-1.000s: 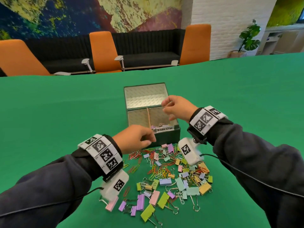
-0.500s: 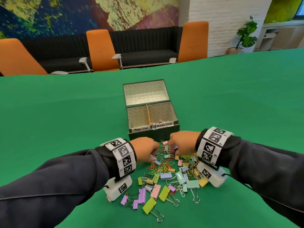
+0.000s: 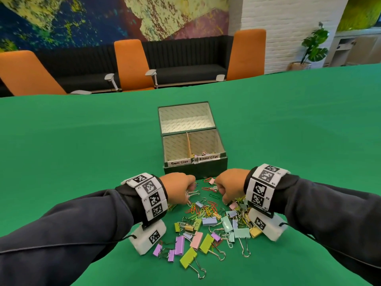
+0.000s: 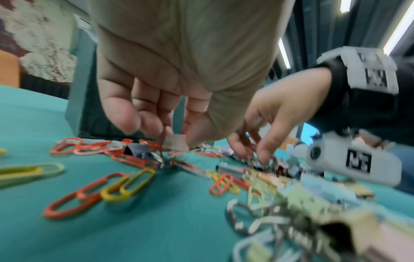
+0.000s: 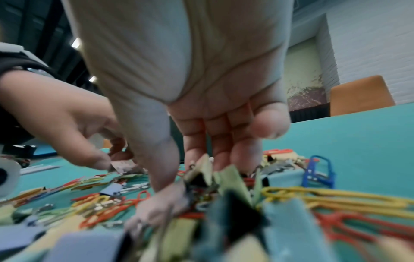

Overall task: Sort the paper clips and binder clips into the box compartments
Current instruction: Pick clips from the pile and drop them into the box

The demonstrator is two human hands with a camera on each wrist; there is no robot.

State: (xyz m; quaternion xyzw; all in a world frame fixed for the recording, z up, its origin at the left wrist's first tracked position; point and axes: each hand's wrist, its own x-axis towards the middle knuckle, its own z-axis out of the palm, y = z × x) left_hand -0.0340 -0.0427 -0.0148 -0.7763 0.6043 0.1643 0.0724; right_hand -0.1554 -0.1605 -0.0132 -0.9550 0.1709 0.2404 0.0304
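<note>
We see the box (image 3: pixel 194 139) on the green table (image 3: pixel 82 145), its near compartments labelled for paper clips and binder clips; a few clips lie in the binder one. Just in front of the box lies the clip pile (image 3: pixel 206 219). At the pile's box-side edge, our left hand (image 3: pixel 178 187) pinches a small pale binder clip (image 4: pixel 174 145). Our right hand (image 3: pixel 229 187) reaches curled fingers into the pile beside it; whether it grips anything we cannot tell.
</note>
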